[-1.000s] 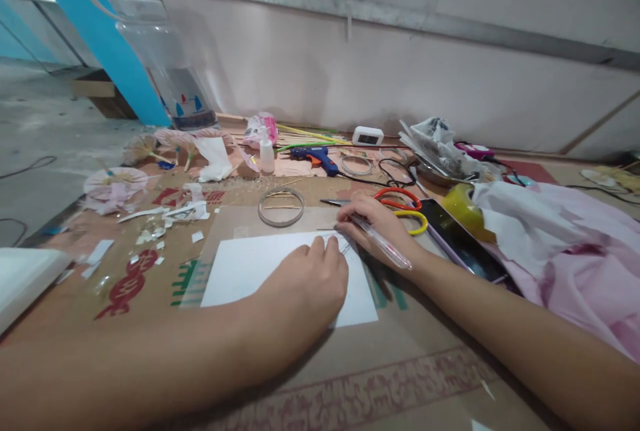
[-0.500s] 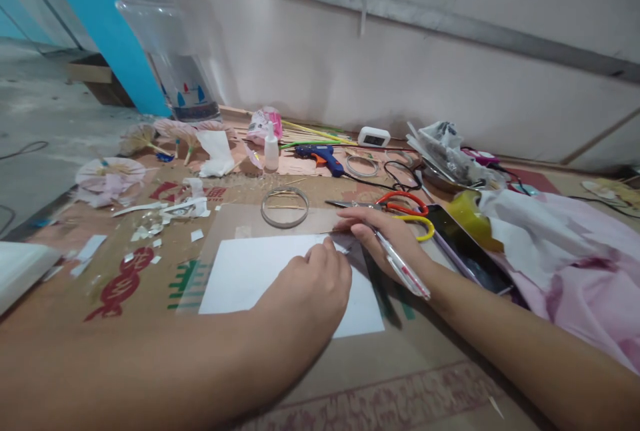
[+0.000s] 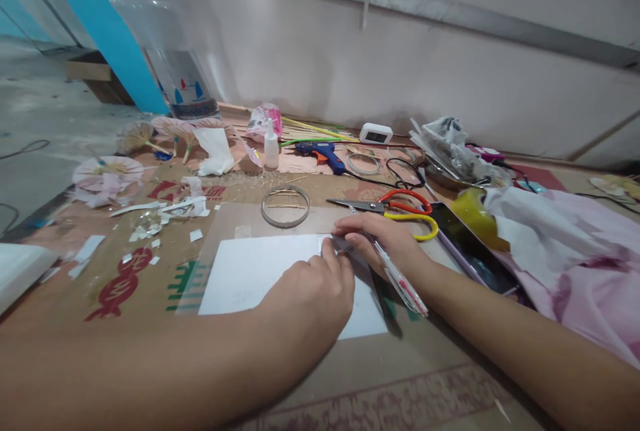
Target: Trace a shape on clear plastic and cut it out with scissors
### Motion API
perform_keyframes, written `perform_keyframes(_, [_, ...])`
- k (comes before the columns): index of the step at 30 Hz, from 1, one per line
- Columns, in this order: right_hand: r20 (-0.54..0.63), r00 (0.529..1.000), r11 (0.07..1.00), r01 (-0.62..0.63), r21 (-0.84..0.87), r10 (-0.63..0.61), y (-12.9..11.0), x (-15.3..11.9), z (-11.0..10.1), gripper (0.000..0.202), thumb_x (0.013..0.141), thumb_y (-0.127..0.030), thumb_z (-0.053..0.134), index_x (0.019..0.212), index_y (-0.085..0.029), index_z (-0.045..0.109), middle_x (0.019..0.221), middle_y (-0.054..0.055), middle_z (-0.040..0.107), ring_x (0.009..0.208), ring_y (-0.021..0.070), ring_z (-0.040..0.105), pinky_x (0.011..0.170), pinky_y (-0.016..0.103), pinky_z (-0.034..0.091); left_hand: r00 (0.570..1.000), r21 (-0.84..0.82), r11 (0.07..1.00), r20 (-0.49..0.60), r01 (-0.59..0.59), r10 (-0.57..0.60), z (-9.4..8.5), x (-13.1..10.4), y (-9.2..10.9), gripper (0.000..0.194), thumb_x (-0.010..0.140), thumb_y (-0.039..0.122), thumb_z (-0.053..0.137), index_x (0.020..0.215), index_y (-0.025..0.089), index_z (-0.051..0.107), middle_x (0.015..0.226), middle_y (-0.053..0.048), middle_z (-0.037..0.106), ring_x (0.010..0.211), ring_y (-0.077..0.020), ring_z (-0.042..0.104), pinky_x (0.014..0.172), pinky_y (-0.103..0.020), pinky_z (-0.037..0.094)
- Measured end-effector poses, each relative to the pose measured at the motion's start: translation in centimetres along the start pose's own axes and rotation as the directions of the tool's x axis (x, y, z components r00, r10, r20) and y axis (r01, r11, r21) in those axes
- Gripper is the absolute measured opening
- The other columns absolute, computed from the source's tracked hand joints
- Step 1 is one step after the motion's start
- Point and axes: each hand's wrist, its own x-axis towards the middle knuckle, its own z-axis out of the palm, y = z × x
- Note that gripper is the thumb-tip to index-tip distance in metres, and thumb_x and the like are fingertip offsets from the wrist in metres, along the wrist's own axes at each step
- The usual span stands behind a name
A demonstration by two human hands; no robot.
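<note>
A white sheet of paper (image 3: 245, 271) lies flat under my hands. My left hand (image 3: 310, 287) rests on it with curled fingers; at their tips is something small and pale, too hidden to name. Against those fingertips, my right hand (image 3: 390, 237) reaches in from the right, holding a clear pen (image 3: 400, 281) with red marks that slants down past the palm. Just beyond the right hand are scissors (image 3: 407, 204) with red and yellow handles. A round hoop (image 3: 263, 211) sits past the paper's far edge, thin sticks within and beside it.
A blue glue gun (image 3: 325, 156), a small white bottle (image 3: 271, 149) and a white digital device (image 3: 376, 133) stand at the back. To the right lie a phone (image 3: 467, 247) and pink-white cloth (image 3: 595, 284). Paper scraps (image 3: 195, 235) and pleated paper fans (image 3: 107, 174) are left.
My right hand has drawn slightly closer to the left fingertips and lowered a little, with the pen still in it. A small pale piece now shows at the left fingertips.
</note>
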Motion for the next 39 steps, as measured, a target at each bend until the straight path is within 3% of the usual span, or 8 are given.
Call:
perform_keyframes(6, [0.007, 1.000, 1.000, 0.006, 0.006, -0.006, -0.12, 0.14, 0.02, 0.028, 0.098, -0.032, 0.049, 0.107, -0.016, 0.070, 0.101, 0.011, 0.075, 0.094, 0.0224, 0.071, 0.085, 0.036, 0.055, 0.998, 0.009, 1.000, -0.055, 0.020, -0.019, 0.32, 0.17, 0.10, 0.047, 0.085, 0.004, 0.045, 0.129, -0.002, 0.059, 0.121, -0.035, 0.062, 0.063, -0.0211, 0.070, 0.044, -0.024, 0.052])
perform_keyframes(30, [0.078, 0.997, 1.000, 0.027, 0.011, -0.028, -0.59, 0.31, -0.39, 0.025, 0.096, -0.029, 0.050, 0.108, -0.017, 0.068, 0.103, 0.009, 0.075, 0.094, 0.0215, 0.069, 0.084, 0.035, 0.054, 0.999, -0.009, 0.999, 0.014, 0.031, -0.031, -0.35, 0.17, 0.13, 0.046, 0.086, 0.004, 0.043, 0.130, -0.001, 0.057, 0.120, -0.032, 0.065, 0.066, -0.0211, 0.071, 0.046, -0.024, 0.053])
perform_keyframes(39, [0.070, 0.997, 0.999, 0.041, 0.017, -0.042, -0.53, 0.41, -0.29, 0.023, 0.096, -0.029, 0.051, 0.107, -0.017, 0.068, 0.102, 0.010, 0.075, 0.094, 0.0219, 0.070, 0.084, 0.035, 0.054, 0.995, -0.020, 0.998, -0.079, 0.060, -0.061, 0.31, 0.10, 0.39, 0.044, 0.086, 0.005, 0.044, 0.126, 0.001, 0.061, 0.121, -0.031, 0.065, 0.065, -0.0211, 0.070, 0.045, -0.024, 0.053])
